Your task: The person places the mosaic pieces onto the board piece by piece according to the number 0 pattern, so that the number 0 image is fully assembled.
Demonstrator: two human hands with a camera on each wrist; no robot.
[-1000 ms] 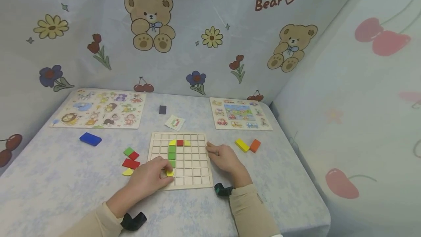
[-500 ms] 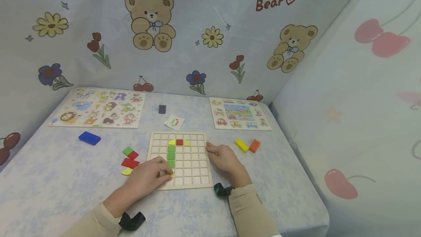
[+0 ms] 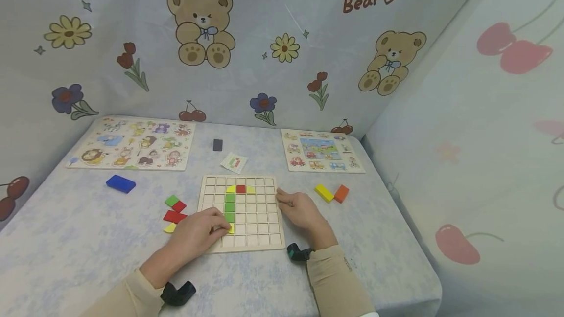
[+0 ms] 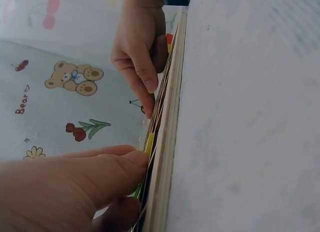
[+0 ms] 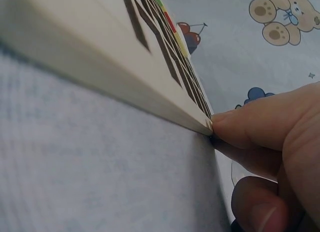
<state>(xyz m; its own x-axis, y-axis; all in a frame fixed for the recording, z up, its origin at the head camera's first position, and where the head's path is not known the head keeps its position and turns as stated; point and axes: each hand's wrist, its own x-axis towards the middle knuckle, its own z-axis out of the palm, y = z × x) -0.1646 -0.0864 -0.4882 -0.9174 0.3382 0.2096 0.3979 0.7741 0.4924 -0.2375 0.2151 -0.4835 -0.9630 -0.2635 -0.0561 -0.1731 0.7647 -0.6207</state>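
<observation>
A wooden grid board (image 3: 260, 240) lies on the table. Set in its cells are a red square tile (image 3: 241, 189), yellow quarter-round tiles (image 3: 250, 190) on either side of it, and a column of green tiles (image 3: 230, 207). Below that column my left hand (image 3: 198, 234) pinches a yellow tile (image 3: 231, 229) at a cell; the left wrist view shows thumb and fingertips on this yellow tile (image 4: 149, 142), low against the board. My right hand (image 3: 304, 213) holds the board's right edge between thumb and finger, seen close up at the board's rim (image 5: 150, 109) in the right wrist view.
Loose red tiles (image 3: 175, 216) lie left of the board, with green and yellow ones. Further left is a blue block (image 3: 121, 184); yellow (image 3: 324, 192) and orange (image 3: 341, 193) blocks lie right. Behind are a pattern card (image 3: 234, 163) and two picture puzzles (image 3: 132, 143).
My left fingers have shifted slightly over the yellow tile, which now sits directly below the green column. My right hand stays at the board's edge.
</observation>
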